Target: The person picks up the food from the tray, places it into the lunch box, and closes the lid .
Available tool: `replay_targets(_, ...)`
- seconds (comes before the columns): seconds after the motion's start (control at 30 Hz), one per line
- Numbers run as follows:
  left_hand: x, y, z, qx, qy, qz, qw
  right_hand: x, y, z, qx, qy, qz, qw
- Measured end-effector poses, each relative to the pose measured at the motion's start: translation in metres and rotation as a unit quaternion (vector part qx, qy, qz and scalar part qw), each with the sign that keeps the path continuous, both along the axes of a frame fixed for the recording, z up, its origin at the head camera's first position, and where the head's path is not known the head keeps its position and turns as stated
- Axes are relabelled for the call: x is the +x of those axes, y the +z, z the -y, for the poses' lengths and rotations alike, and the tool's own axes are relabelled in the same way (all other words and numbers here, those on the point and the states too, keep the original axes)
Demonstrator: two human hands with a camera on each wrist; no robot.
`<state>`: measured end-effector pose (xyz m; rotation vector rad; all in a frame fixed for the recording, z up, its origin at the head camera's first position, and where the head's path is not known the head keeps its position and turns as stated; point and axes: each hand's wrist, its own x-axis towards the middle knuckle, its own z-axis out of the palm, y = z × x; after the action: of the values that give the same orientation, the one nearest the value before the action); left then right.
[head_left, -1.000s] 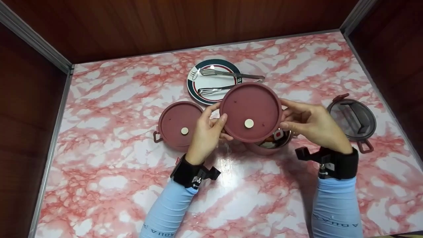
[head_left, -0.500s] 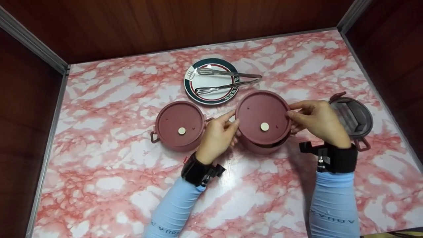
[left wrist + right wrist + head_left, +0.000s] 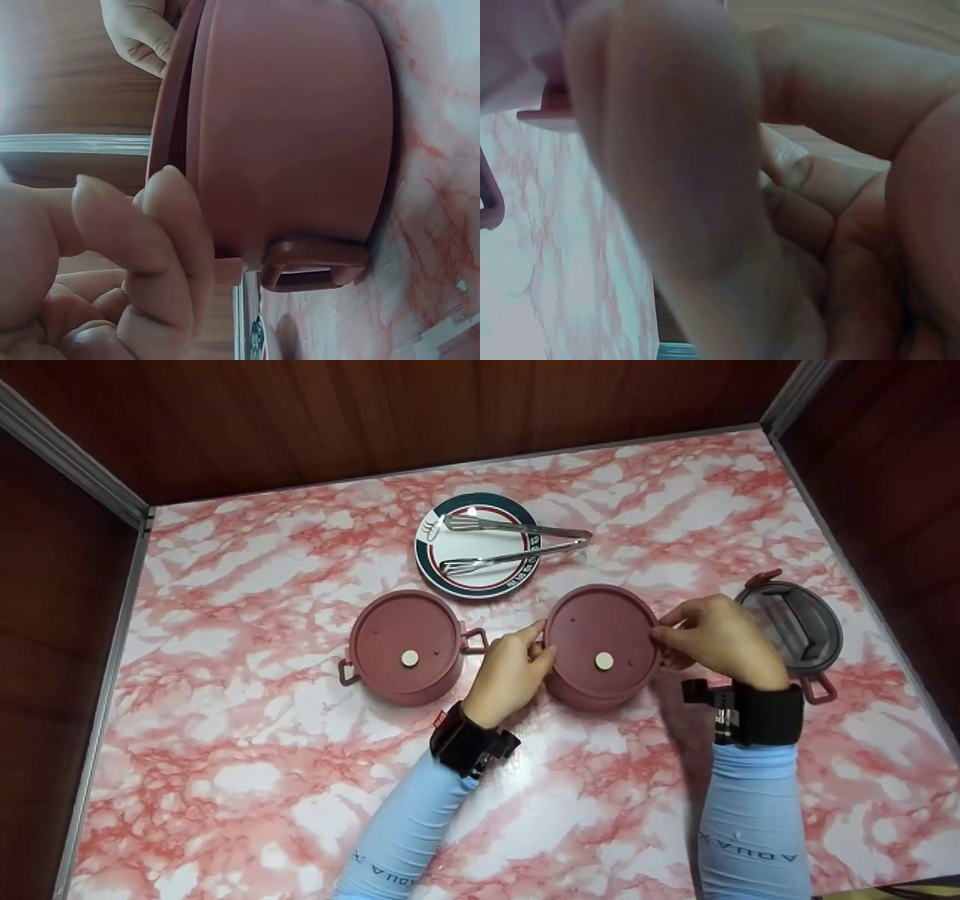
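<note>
A dull red lid (image 3: 600,622) with a cream knob lies over the top of a matching round pot (image 3: 596,701) in the head view. My left hand (image 3: 511,675) pinches the lid's left edge between thumb and fingers. On the opposite side, my right hand (image 3: 716,634) pinches the right edge. From the left wrist, a thin dark gap shows between the lid (image 3: 174,90) and the rim of the pot (image 3: 292,120), so the lid sits slightly tilted there. The pot's side handle (image 3: 315,262) is below my left fingers. Whatever is inside the pot is hidden.
A second lidded red pot (image 3: 405,690) stands left of my left hand. Behind the pots, metal tongs (image 3: 517,559) lie across a green-rimmed plate (image 3: 426,559). Right of my right hand is a round dark grey piece (image 3: 787,619) with a bar across it and red side handles.
Both hands have brought the lid down and to the right, from above the pot onto its top. The food visible inside a second ago is now covered.
</note>
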<state>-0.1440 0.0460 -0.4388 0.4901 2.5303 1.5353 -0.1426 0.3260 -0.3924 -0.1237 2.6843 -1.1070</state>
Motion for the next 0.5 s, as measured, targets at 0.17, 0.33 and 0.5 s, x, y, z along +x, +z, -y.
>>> replay_targets(0.17,-0.0002,-0.0018,-0.0014,-0.012,-0.002,-0.011,0.9999,-0.0013,-0.0004,0.0013,0.020,-0.001,0.007,0.9998)
replay_targets(0.33,-0.0013,-0.0034,-0.0010,-0.018,-0.002,-0.009,0.9998,-0.0020,-0.0011,0.0024,0.036,0.001,-0.002,0.9993)
replay_targets(0.5,-0.0015,-0.0041,-0.0004,-0.024,-0.003,-0.007,0.9997,-0.0023,-0.0029,0.0016,0.066,0.015,-0.038,0.9970)
